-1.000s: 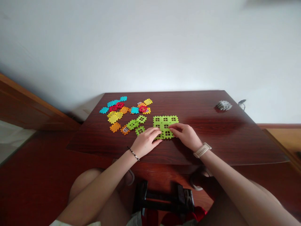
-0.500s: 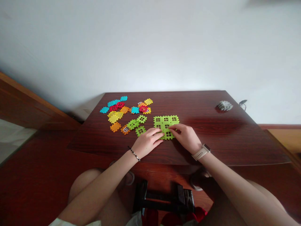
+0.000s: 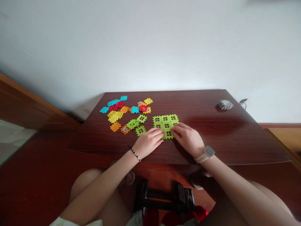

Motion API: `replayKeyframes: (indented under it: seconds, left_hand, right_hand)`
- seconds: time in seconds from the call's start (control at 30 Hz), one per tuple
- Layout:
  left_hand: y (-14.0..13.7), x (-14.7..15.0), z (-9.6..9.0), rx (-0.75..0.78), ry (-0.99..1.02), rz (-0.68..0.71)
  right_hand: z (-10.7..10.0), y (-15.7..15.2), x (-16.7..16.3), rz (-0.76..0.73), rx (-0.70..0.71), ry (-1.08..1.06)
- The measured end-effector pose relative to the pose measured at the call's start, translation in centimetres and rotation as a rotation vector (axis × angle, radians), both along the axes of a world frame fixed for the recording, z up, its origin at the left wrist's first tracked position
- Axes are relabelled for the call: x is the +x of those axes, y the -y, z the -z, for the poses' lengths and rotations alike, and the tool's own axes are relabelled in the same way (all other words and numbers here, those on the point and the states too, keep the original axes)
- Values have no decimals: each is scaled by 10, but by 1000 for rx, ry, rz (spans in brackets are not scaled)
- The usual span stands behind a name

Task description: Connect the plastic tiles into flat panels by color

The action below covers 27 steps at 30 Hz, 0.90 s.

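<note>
A green panel of interlocking window tiles (image 3: 166,119) lies flat on the dark wooden table (image 3: 199,146). At its lower left corner, my left hand (image 3: 150,141) keeps its fingers together over the edge and holds it. My right hand (image 3: 187,138) pinches the panel's right edge with thumb and bent fingers. Its fingertips cover part of the tiles on that side. Just left of the panel are loose green window tiles (image 3: 141,130), one of them near my left hand.
Farther left lie yellow tiles (image 3: 113,118), blue tiles (image 3: 104,110), red tiles (image 3: 120,104) and orange tiles (image 3: 115,126), some overlapping. A grey-white knobbly object (image 3: 225,104) sits at the back right. Behind the table rises a pale wall (image 3: 150,47).
My right hand has shifted slightly right along the panel's edge, its wrist turning so the watch face shows. My left hand stays nearly in place. The loose tiles have not moved.
</note>
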<state>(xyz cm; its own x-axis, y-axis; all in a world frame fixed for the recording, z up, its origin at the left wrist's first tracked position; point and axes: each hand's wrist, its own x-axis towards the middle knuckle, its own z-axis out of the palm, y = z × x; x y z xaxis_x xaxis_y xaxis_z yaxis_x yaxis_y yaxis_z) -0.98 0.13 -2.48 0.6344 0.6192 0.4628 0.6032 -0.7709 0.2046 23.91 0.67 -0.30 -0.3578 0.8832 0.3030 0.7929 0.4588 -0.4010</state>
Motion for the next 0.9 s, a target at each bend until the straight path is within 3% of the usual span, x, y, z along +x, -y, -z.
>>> replayKeyframes:
  seconds: [0.37, 0.9]
  left_hand:
    - [-2, 1, -4, -5, -53, 11]
    - [-2, 6, -10, -55, -81, 2]
  right_hand:
    - [11, -2, 10, -156, 82, 28]
    - [6, -5, 10, -181, 99, 49]
